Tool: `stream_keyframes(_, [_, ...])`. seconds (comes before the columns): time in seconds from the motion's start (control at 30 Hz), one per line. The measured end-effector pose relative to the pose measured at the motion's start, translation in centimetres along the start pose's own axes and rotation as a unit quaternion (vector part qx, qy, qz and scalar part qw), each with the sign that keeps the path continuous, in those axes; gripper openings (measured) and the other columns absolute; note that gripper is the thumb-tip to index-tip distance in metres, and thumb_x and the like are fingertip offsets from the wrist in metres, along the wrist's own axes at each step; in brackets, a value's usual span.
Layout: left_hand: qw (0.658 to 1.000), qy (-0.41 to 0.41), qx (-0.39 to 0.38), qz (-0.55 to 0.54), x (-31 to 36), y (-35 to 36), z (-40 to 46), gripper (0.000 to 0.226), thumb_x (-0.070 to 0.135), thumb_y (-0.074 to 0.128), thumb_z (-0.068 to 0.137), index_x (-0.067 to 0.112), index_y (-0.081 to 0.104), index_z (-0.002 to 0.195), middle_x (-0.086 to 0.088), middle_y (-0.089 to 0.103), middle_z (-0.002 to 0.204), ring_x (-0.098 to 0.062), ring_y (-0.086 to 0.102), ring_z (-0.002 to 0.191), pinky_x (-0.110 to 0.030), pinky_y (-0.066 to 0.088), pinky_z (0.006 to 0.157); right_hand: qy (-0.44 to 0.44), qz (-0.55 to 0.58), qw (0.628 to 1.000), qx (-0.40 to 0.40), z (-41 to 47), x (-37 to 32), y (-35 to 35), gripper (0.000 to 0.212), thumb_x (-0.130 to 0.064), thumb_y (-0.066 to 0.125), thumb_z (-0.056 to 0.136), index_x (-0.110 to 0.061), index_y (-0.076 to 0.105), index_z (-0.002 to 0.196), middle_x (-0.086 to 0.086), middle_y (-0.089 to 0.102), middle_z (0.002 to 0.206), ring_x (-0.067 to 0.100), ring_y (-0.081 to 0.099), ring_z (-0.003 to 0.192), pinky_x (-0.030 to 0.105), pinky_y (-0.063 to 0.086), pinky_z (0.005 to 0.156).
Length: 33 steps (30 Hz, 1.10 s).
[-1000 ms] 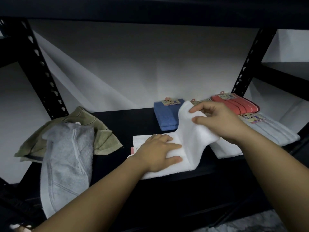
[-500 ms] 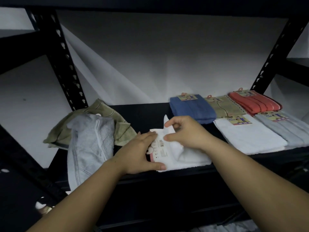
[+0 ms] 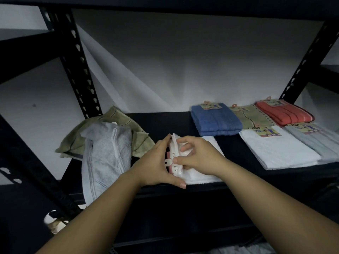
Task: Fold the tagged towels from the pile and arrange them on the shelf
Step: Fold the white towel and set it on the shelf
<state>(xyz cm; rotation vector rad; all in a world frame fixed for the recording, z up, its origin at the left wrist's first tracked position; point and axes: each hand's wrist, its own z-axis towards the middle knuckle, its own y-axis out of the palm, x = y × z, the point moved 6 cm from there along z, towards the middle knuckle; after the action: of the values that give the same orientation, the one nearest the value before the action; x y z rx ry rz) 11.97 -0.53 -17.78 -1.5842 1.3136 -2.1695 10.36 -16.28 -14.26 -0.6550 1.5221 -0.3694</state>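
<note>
At the front edge of the shelf lies the white towel, partly folded, under both hands. Left hand: fingers straight, flat against the towel's left edge and its card tag. Right hand: fingers curled, pinching the fold beside the tag. Judgement: light, soft terry, limp; it will slump unless held at the folded edge or corners, with the stiff tag as a guide. The tag's print is too small to read. Left of it, a loose grey towel hangs over an olive towel. Farther right, a folded row: white, pale grey, blue, tan, red. Their tags are printed, illegible.
</note>
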Motion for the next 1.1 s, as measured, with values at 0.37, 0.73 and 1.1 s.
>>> stream_keyframes(0.37, [0.999, 0.007, 0.020, 0.045, -0.1, -0.1, 0.3, 0.114, 0.092, 0.048, 0.076, 0.030, 0.013, 0.165, 0.016, 0.007, 0.171, 0.000, 0.014, 0.154, -0.035, 0.023, 0.126, -0.071, -0.096, 0.986, 0.116, -0.8, 2.1, -3.6, 0.041, -0.041, 0.082, 0.086, -0.031, 0.070, 0.124, -0.015, 0.067, 0.117, 0.000, 0.058, 0.114, 0.023, 0.047, 0.101])
stream_keyframes(0.73, [0.985, 0.007, -0.022, 0.171, -0.5, 1.0, 1.0, 0.125, 0.097, 0.045, 0.071, 0.023, 0.011, 0.165, 0.010, 0.001, 0.172, -0.007, -0.001, 0.157, -0.036, 0.000, 0.130, 0.058, -0.293, 0.954, -0.033, -0.3, 8.0, -3.4, 0.098, -0.081, 0.025, 0.094, -0.022, -0.007, 0.165, -0.004, -0.015, 0.173, 0.013, -0.014, 0.158, 0.041, -0.007, 0.129])
stream_keyframes(1.1, [0.989, 0.027, -0.016, 0.144, -0.1, 0.7, 0.6, 0.135, 0.090, 0.064, 0.065, 0.015, 0.012, 0.164, 0.002, 0.007, 0.172, 0.001, 0.001, 0.153, -0.024, -0.002, 0.125, -0.013, -0.348, 0.935, -0.070, 1.5, 3.3, 1.4, 0.071, -0.061, 0.023, 0.106, -0.030, 0.000, 0.166, -0.007, -0.009, 0.174, 0.012, -0.014, 0.159, 0.051, -0.009, 0.128])
